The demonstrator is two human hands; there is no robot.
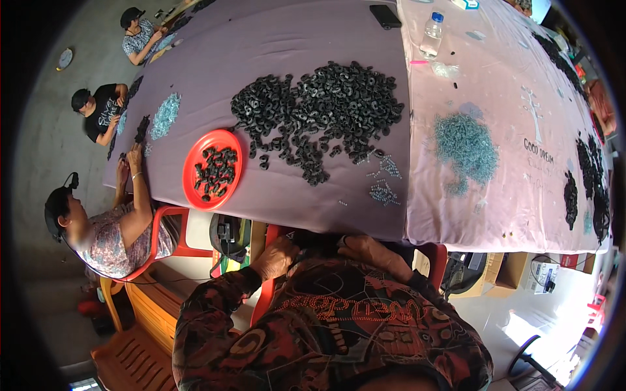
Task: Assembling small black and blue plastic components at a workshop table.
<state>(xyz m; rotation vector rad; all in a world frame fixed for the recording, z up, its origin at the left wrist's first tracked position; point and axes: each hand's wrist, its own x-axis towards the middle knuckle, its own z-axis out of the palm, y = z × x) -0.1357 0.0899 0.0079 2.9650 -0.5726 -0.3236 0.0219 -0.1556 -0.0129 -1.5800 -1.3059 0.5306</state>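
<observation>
Table edge [319, 223]: left hand [275, 258] and right hand [375, 253] are resting apart beside it; cannot tell whether either is gripping;
Black parts [349, 104]: lying heaped ahead, likely for reach;
Red plate [189, 166]: holding some separately

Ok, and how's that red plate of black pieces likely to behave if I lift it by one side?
The red plate looks like smooth plastic, so it's probably fairly light and stiff. The black pieces appear loose in it, so they may slide if it tilts. Its rim looks low, so some could spill.
</observation>
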